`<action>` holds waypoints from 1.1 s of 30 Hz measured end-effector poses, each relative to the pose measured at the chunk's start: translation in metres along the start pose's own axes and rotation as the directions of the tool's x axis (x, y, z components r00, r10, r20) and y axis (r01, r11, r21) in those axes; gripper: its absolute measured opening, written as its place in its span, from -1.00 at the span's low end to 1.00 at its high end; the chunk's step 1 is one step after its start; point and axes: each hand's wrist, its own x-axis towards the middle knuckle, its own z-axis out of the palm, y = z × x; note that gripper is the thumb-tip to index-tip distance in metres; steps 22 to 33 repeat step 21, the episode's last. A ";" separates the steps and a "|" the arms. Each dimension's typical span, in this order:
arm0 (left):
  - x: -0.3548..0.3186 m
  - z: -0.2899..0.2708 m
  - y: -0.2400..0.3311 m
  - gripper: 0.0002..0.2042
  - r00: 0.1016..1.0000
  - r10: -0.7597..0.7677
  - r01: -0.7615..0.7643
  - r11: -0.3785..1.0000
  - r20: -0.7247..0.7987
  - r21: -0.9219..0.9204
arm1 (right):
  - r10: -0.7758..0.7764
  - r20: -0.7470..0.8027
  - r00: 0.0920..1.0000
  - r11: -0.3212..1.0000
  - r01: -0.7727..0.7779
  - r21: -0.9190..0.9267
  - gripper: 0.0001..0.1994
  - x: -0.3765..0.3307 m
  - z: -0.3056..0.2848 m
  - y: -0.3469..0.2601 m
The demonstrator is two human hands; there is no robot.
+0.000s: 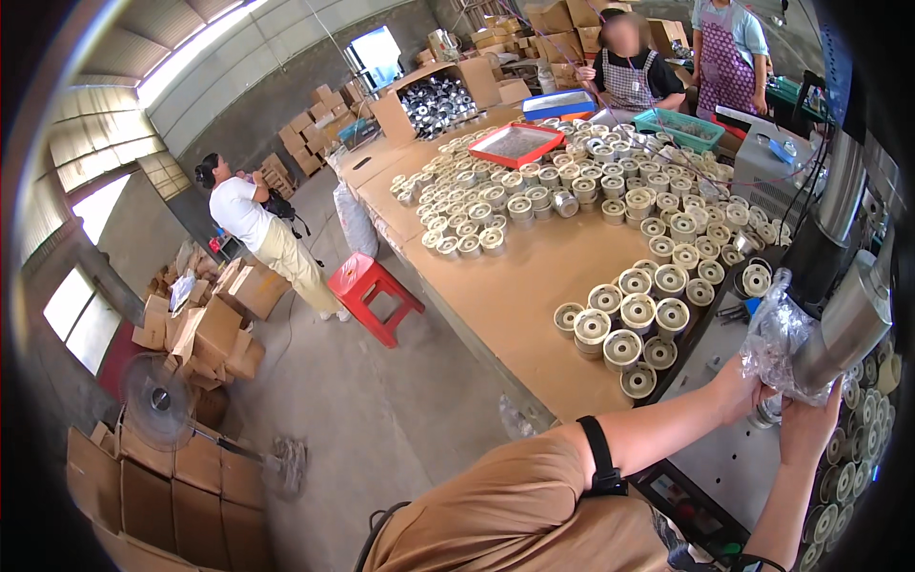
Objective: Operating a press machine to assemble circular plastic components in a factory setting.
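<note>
Both of my hands are at the machine on the right, under its slanted metal head (855,310). Clear plastic wrap (777,338) hangs around that head and covers part of my fingers. My left hand (743,389) reaches in from the left, next to a small shiny metal part (766,410) low between the hands. My right hand (810,424) comes up from below, its fingertips hidden behind the wrap and the head. Whether either hand grips the metal part cannot be made out. Closest on the table are several cream-coloured round metal cups (622,347) with holed centres.
More cups (863,419) stand right of the machine. A red tray (518,145), a blue tray (558,104) and a green basket (679,130) are farther back. Two people are behind the table, another stands left near a red stool (374,294). A fan (159,400) stands by cartons (181,496).
</note>
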 end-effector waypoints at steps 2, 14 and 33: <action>0.013 0.000 -0.010 -0.68 0.999 -0.008 0.008 1.000 0.037 -0.016 | -0.033 0.077 0.996 0.996 0.039 -0.085 -0.53 0.005 -0.026 -0.004; 0.047 0.025 0.018 -0.72 0.921 -0.336 0.142 0.758 0.195 0.637 | -0.129 -0.005 0.992 0.965 0.124 -0.229 -0.63 0.008 -0.042 -0.003; 0.079 -0.023 -0.030 -0.60 0.961 -0.221 0.231 0.972 0.168 -0.042 | -0.094 0.273 0.957 0.964 0.157 -0.216 -0.63 0.023 -0.077 -0.009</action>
